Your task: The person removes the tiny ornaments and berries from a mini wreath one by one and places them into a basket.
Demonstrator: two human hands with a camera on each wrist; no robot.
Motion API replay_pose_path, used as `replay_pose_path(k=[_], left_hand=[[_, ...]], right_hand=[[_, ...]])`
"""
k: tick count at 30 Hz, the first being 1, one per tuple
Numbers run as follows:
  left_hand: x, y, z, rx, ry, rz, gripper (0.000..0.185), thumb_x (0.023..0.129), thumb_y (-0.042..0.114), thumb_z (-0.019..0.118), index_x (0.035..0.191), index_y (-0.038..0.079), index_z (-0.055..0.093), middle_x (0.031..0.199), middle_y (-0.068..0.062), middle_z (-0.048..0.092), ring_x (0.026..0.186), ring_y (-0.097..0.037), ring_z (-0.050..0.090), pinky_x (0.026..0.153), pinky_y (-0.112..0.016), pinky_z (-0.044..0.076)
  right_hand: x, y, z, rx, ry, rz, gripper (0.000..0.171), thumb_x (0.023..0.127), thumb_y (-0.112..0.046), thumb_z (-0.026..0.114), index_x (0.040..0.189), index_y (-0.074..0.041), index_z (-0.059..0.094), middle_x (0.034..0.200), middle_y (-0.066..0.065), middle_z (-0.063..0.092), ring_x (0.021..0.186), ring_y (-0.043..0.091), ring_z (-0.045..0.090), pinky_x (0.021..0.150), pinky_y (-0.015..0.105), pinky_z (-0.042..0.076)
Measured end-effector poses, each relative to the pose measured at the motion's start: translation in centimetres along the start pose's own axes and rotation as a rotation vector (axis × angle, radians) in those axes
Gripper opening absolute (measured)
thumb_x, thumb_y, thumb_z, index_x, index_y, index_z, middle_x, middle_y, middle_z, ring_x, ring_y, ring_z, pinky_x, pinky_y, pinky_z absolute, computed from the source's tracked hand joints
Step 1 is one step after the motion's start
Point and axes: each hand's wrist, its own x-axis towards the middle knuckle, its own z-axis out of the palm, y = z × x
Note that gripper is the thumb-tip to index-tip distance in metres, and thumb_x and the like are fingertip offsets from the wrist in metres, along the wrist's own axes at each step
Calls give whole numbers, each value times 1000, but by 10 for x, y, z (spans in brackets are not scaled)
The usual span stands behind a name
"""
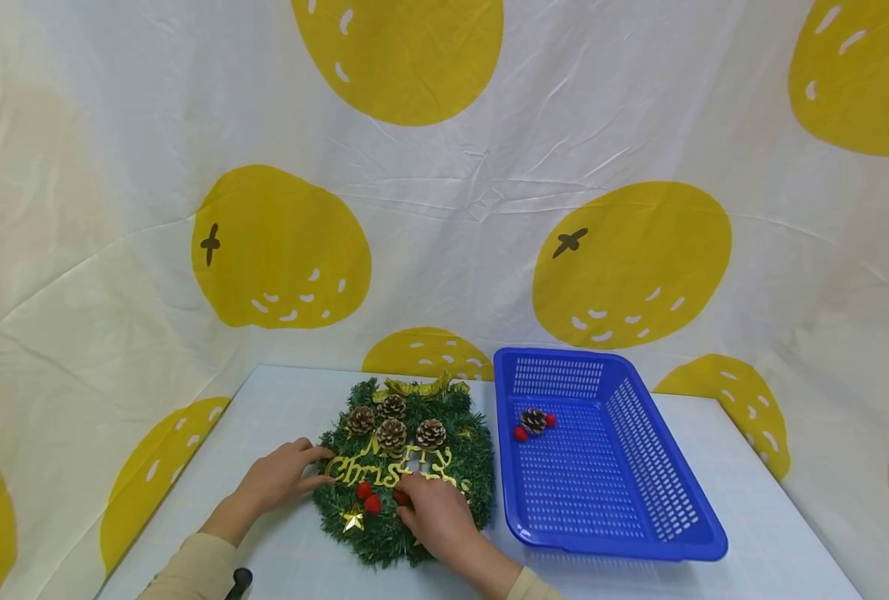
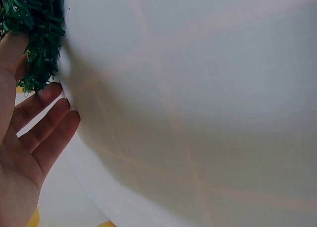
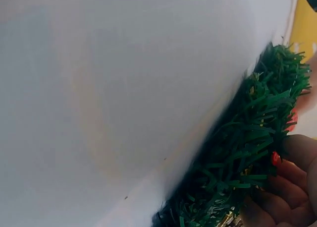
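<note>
A green Christmas wreath (image 1: 459, 450) with pine cones (image 1: 392, 433), a gold "Merry Christmas" sign, a gold star (image 1: 352, 521) and red berries (image 1: 372, 503) lies flat on the table. My left hand (image 1: 322, 468) rests on its left edge with the fingers fairly straight; the left wrist view shows the hand (image 2: 44, 118) beside the wreath's green needles (image 2: 34, 28). My right hand (image 1: 408, 502) lies on the wreath's lower part, its fingertips pinching a red berry (image 1: 400, 497). The right wrist view shows curled fingers (image 3: 292, 172) against the wreath (image 3: 247, 152) with a red bit between them.
A blue plastic basket (image 1: 616, 546) stands right of the wreath, holding one pine cone (image 1: 532, 420) and two red berries (image 1: 520, 433). The pale table (image 1: 279, 400) is backed by a white cloth with yellow fruit prints. A small dark object (image 1: 238, 582) sits at the front edge.
</note>
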Motion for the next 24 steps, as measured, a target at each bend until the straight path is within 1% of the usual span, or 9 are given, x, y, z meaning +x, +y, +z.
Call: replay_pose_path(k=[4, 10, 13, 20, 22, 24], left_hand=[[-1, 1, -1, 0, 2, 0, 41, 83, 49, 72, 115, 23, 69, 99, 2, 59, 81, -15, 57, 57, -35, 49], [0, 1, 0, 1, -2, -5, 42, 83, 51, 71, 115, 24, 69, 98, 3, 59, 81, -15, 57, 57, -35, 48], [0, 0, 0, 5, -2, -9, 42, 83, 53, 70, 115, 25, 69, 98, 3, 59, 81, -14, 56, 56, -34, 48], [-1, 2, -1, -6, 9, 4, 41, 84, 50, 72, 115, 23, 69, 98, 2, 59, 81, -16, 57, 56, -34, 48], [-1, 2, -1, -8, 7, 5, 41, 84, 49, 72, 115, 23, 69, 98, 2, 59, 81, -16, 57, 56, -35, 48], [-1, 2, -1, -6, 3, 3, 41, 84, 49, 72, 115, 23, 69, 98, 2, 59, 81, -16, 58, 57, -35, 48]], right_hand=[[-1, 0, 0, 24, 4, 15, 19, 83, -18, 79, 82, -21, 61, 69, -14, 55, 56, -1, 47, 48, 21, 37], [-2, 0, 0, 81, 24, 37, 16, 84, -16, 78, 89, -19, 63, 71, -13, 59, 58, -2, 49, 51, 20, 41], [-2, 0, -1, 85, 30, 42, 16, 85, -15, 77, 90, -19, 63, 71, -13, 61, 57, -3, 50, 51, 19, 41], [2, 0, -5, 88, 21, 63, 12, 86, -15, 76, 96, -17, 70, 74, -10, 65, 56, -2, 52, 51, 20, 44], [2, 0, -6, 104, 25, 68, 12, 87, -16, 76, 97, -17, 70, 74, -10, 65, 55, -3, 50, 51, 20, 43], [2, 1, -7, 129, 36, 66, 14, 88, -16, 75, 101, -16, 70, 74, -9, 65, 53, -3, 48, 49, 20, 42]])
